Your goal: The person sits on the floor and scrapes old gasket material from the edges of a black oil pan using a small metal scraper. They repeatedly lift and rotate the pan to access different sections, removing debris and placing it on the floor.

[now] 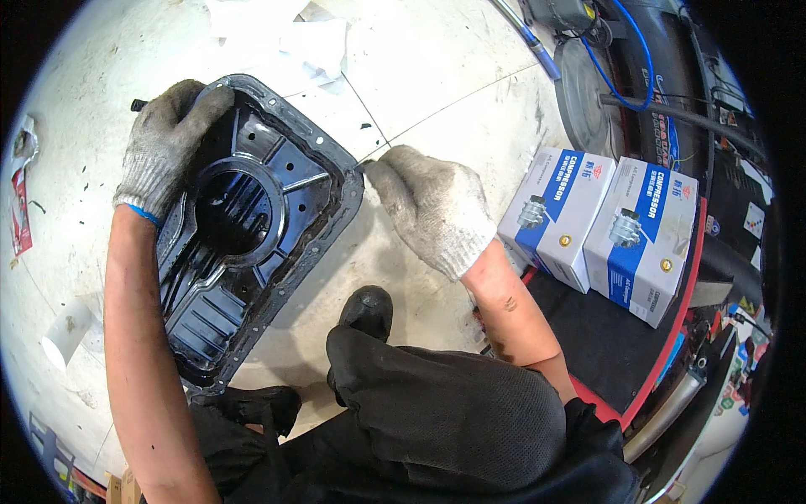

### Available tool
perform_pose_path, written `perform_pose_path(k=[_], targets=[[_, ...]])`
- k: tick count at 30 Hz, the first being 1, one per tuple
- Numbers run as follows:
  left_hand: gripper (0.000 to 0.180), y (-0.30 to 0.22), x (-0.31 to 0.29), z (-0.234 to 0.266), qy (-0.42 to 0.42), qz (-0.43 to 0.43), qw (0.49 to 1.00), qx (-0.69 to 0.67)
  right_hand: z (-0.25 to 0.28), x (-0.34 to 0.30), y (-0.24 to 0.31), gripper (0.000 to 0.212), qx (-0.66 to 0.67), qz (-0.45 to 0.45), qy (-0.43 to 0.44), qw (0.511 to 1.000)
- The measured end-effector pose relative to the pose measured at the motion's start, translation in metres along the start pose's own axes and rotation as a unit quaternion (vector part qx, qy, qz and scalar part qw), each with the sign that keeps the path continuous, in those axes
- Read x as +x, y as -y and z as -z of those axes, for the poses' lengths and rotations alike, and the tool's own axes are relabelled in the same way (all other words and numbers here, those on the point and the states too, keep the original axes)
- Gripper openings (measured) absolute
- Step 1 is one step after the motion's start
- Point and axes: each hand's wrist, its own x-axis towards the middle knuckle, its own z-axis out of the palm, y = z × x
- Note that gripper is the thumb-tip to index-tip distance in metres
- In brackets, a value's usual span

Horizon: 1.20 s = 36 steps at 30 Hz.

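Observation:
A black oil pan (290, 286) is tilted at the left, its open side facing up. Inside are ribs, a large round opening and a wet-looking dark surface; dark residue runs along its flange. My left hand (168, 139), in a soiled grey-white knit glove, grips the pan's upper left rim, thumb over the edge. The right hand (428, 197), gloved alike, is closed beside the pan's right corner. Its fingertips meet the flange there, and whatever they pinch is too small to make out.
Two white-and-blue compressor boxes (546, 214) stand on a black-topped, red-edged cart (604, 353) at the right. Beyond it are a blue hose (648, 67) and a blue-handled rod (546, 63). White sheets (311, 46), a white cylinder (67, 332) and a red packet (21, 210) lie about.

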Motion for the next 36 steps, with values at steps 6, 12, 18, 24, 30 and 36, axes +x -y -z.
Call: perform_pose_path(k=[6,12,18,24,30,36], targets=[[0.063,-0.004,-0.007,-0.007,-0.036,-0.006,0.999,0.003,-0.001,0.026,0.001,0.035,-0.038,0.044,0.04,0.998],[0.067,0.001,-0.002,-0.002,0.004,-0.008,1.0,0.012,0.01,0.037,0.017,0.047,-0.125,0.04,0.108,0.985],[0.071,0.007,0.001,-0.01,-0.024,0.021,0.999,0.019,0.001,0.023,0.019,0.045,-0.116,0.017,0.119,0.986],[0.071,0.006,-0.005,-0.008,-0.032,0.019,0.999,0.028,-0.006,0.002,0.026,0.045,-0.096,-0.002,0.09,0.991],[0.053,-0.001,-0.01,-0.009,-0.026,-0.003,1.0,-0.01,-0.011,-0.013,0.027,0.047,-0.054,-0.051,0.097,0.993],[0.054,-0.006,-0.008,-0.01,-0.041,-0.006,0.999,0.031,-0.004,-0.019,0.03,0.051,0.032,-0.112,0.306,0.945]])
